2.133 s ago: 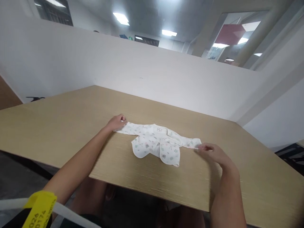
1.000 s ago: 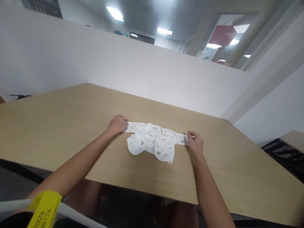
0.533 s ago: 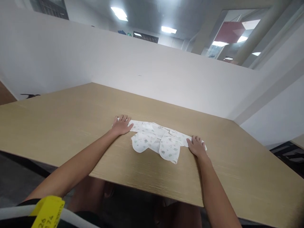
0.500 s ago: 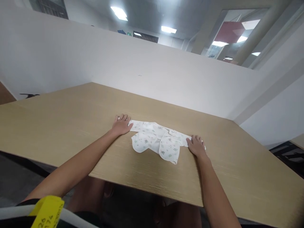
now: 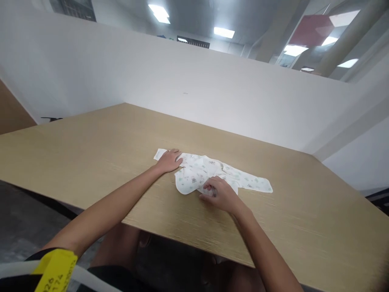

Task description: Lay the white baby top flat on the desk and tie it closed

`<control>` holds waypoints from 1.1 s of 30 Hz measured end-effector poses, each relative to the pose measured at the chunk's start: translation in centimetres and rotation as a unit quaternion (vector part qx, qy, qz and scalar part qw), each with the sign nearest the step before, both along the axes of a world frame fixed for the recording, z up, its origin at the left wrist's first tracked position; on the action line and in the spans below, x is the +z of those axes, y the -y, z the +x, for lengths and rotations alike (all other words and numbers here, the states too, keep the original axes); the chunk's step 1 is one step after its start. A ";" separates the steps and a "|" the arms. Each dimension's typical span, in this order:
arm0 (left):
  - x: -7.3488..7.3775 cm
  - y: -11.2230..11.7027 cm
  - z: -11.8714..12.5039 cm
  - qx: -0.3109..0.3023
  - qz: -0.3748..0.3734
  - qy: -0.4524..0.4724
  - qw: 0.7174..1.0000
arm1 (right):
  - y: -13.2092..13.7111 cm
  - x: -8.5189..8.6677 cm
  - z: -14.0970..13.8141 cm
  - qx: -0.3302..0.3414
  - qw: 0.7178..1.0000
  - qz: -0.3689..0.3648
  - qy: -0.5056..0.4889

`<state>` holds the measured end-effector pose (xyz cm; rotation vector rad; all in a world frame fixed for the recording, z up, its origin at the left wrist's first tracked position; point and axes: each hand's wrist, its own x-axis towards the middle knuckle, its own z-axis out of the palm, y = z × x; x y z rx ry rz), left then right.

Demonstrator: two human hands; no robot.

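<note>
Left hand (image 5: 169, 161), palm down and gripping nothing, fingers loosely extended across the long white printed sleeve (image 5: 159, 154) on its own side, cuff end alone emerging. Right hand (image 5: 221, 194) half curled, thumb apart from fingers, over the lower front of the same cloth; perhaps pinching fabric, perhaps only hovering, impossible to tell from this angle.

Beneath both hands, a small white long-sleeved garment of soft-looking fabric with grey and green motifs (image 5: 197, 163), open at the front, neckline toward the far edge of a pale wood-grained table (image 5: 288, 235), between near and far edges. At the neckline, a small rectangular label with dark marks (image 5: 212, 162). Toward the table's right edge, the opposite printed sleeve (image 5: 255, 182), extended and untouched. Along the far edge, a plain white partition wall (image 5: 188, 69).

In judgement, spreading-out largely done: both sleeves drawn sideways, neckline exposed. Less settled: the front opening, with the rounded left front panel (image 5: 186, 185) turned outward.

Hidden: most of the right front panel (image 5: 235, 186), behind hand and wrist; middle of the left sleeve, under the palm. Cut off at the lower left: a yellow tag with black digits (image 5: 56, 271), partly legible. Too small for identification: a dark object beyond the table's left edge (image 5: 52, 119).
</note>
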<state>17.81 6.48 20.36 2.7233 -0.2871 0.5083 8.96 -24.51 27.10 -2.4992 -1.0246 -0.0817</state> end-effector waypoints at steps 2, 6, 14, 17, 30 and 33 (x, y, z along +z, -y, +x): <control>0.0 -0.2 0.1 0.001 -0.002 -0.003 1.000 | -0.1 0.0 -0.2 0.017 1.000 -0.013 -0.011; 0.3 -0.2 0.0 0.009 -0.014 -0.011 1.000 | 1.1 1.4 -0.9 0.054 0.992 -0.071 -0.092; 0.4 -0.2 0.0 0.013 -0.001 -0.012 1.000 | 2.2 2.9 -2.2 0.065 0.979 -0.107 -0.160; 0.5 0.0 -0.2 0.019 0.002 0.000 1.000 | 1.2 2.2 -2.1 0.056 0.990 -0.051 -0.121; 0.6 0.7 -0.6 0.008 -0.003 -0.008 1.000 | -6.7 -2.5 -1.8 0.092 0.980 0.054 0.169; 0.4 0.5 -0.5 0.008 0.001 -0.015 1.000 | -4.9 -0.3 -1.7 0.128 0.965 0.142 0.178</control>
